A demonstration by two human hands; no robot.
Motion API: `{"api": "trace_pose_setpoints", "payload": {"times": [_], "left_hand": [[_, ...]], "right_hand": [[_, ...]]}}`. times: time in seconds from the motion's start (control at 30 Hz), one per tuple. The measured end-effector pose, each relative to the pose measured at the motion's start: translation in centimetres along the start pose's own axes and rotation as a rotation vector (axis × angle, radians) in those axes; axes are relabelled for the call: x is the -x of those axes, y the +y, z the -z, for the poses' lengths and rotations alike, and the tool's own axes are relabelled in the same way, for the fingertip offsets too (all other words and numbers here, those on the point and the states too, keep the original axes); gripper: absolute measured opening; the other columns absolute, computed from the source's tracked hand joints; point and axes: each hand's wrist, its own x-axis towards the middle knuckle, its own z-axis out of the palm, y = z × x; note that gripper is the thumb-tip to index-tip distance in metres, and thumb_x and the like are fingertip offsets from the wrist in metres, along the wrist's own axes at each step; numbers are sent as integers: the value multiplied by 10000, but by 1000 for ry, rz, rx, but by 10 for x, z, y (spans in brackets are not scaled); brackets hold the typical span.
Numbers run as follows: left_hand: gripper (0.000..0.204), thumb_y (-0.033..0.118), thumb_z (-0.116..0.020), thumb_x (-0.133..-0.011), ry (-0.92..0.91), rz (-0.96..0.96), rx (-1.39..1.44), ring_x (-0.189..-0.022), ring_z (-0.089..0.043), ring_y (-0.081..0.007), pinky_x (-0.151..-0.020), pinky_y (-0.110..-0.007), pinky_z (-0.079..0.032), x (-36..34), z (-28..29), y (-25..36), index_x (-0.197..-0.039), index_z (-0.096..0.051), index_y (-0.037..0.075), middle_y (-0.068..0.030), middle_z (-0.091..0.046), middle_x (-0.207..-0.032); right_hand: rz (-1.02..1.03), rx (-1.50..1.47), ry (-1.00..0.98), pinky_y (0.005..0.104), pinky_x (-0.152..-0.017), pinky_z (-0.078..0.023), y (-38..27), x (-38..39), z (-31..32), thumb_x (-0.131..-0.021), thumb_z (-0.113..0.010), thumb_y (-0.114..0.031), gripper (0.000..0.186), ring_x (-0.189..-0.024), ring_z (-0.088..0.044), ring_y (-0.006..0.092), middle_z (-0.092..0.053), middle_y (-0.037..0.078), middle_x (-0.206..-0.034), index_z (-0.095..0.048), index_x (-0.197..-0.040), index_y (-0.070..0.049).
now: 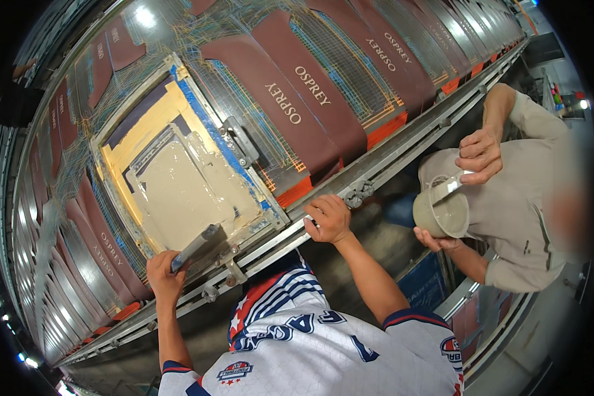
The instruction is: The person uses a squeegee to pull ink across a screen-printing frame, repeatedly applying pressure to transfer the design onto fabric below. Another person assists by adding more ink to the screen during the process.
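Note:
My left hand (pixel 166 276) is closed around a grey squeegee (pixel 198 245), which slants over the near edge of a screen-printing frame (pixel 279 212). Wet beige ink (pixel 185 191) lies thick across the mesh, bordered by yellow and blue tape. To the right, my right hand (pixel 328 218) has its fingers curled on the metal rail (pixel 270 242) along the table's edge, next to a small metal clamp (pixel 360 193). Nothing else shows in that hand.
Dark red printed fabric pieces (pixel 290 86) lie in rows on the long table. At the right a co-worker holds a tub of beige ink (pixel 447 214) and a flat scraper (pixel 447 188). A metal handle (pixel 239 141) sits on the frame's right side.

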Motion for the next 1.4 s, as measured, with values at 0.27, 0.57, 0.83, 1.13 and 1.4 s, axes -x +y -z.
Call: {"api": "trace_pose_setpoints", "payload": {"times": [0.27,0.57,0.83,1.13,1.4], "left_hand": [[370,56,-866,-650,-9,16,-47,-963,-669,-306,-866,-414,-465,1,-16,-1,-994,-731,77,-86,-732,-1026],[353,63,-861,-660,55,-21,-20,-943,-680,-299,-855,-410,-474,2,-34,0,-990,-734,75,-82,-734,-1002],[280,137,-875,-685,71,-48,19,-879,-661,-318,-801,-428,-466,2,-44,1,-904,-712,73,-80,-708,-903],[392,158,-876,-632,189,-127,-111,-935,-638,-232,-850,-407,-437,30,-55,-7,-988,-711,152,12,-706,-980],[386,154,-884,-634,191,-78,-120,-922,-643,-214,-856,-394,-435,49,-58,-26,-992,-740,156,27,-730,-977]], "right_hand": [[-25,-19,21,388,-794,-517,9,6,-9,-771,-662,-263,184,-847,-659,265,-648,63,-874,-701,-836,-96],[-5,4,54,392,-798,-519,15,12,-17,-749,-652,-258,164,-847,-661,263,-645,60,-865,-680,-797,-104],[14,23,22,421,-813,-511,18,21,-23,-746,-662,-217,114,-863,-653,284,-644,65,-880,-674,-799,-117],[-52,120,-90,484,-982,-440,2,26,-25,-884,-662,-168,148,-1115,-595,333,-640,106,-1113,-700,-1002,-87],[-181,-19,27,505,-1043,-423,-41,74,-26,-930,-673,-106,262,-1202,-546,382,-579,174,-1257,-677,-1189,-66]]}}
